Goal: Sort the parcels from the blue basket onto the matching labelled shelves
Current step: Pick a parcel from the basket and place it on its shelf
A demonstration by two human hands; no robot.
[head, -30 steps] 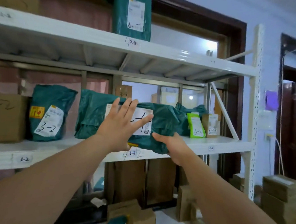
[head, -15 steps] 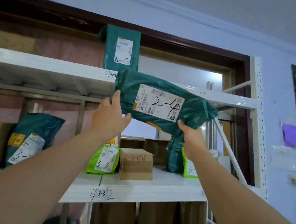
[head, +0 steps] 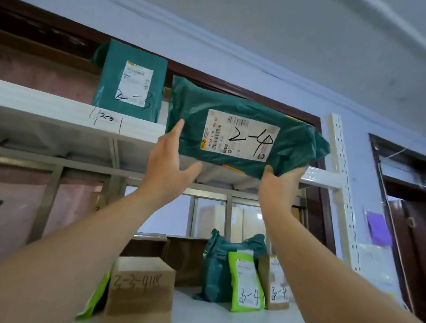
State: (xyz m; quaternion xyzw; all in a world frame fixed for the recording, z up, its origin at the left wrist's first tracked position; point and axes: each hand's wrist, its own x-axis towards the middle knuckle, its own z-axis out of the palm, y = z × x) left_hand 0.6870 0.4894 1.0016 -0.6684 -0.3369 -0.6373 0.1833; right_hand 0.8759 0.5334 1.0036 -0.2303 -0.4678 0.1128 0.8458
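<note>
A dark green parcel [head: 237, 116] with a white label marked "2-4" is held up at the front edge of the white top shelf [head: 54, 113], to the right of the "2-3" tag. My left hand [head: 167, 164] holds its left end, fingers up the side and thumb underneath. My right hand [head: 279, 186] grips its lower right corner from below. Another green parcel [head: 131, 81] marked "2-3" stands upright on the same shelf just left of it.
The lower shelf [head: 216, 322] carries a cardboard box [head: 140, 293] marked "3-3", a green bag [head: 218, 264], a lime parcel [head: 246, 283] and a small box [head: 276, 286] marked "3-4". A white upright post [head: 339, 174] bounds the rack on the right; a dark doorway [head: 415, 222] lies beyond.
Both hands have lifted the "2-4" parcel from the lower shelf level up to the top shelf, and it now sits higher and further right. My view has tilted upward.
</note>
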